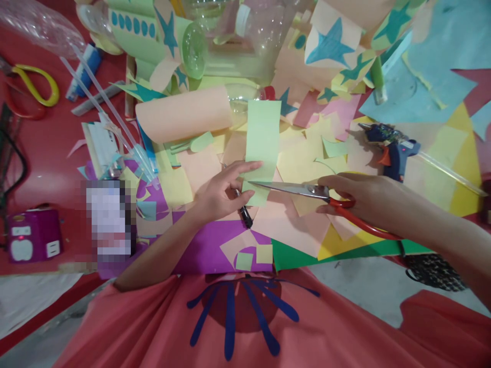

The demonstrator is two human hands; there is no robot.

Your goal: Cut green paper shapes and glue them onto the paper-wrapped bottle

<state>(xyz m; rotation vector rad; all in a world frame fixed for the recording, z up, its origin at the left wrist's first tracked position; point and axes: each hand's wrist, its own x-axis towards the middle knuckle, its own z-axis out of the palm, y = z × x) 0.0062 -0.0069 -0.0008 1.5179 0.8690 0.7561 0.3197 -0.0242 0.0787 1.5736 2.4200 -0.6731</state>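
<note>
My left hand (pixel 222 191) pinches the lower part of a light green paper strip (pixel 263 138), holding it upright over the paper-covered table. My right hand (pixel 360 197) grips red-handled scissors (pixel 307 191). Their blades point left and meet the strip's lower edge near my left fingers. A small dark pen-like object (pixel 244 212) lies just under my left hand.
Coloured paper scraps and blue star cut-outs litter the table. A rolled peach sheet (pixel 184 115) lies behind my left hand, a blue glue gun (pixel 391 145) at right, clear plastic bottles (pixel 245 36) at the back, yellow-handled scissors (pixel 36 87) and a purple power strip (pixel 34 243) at left.
</note>
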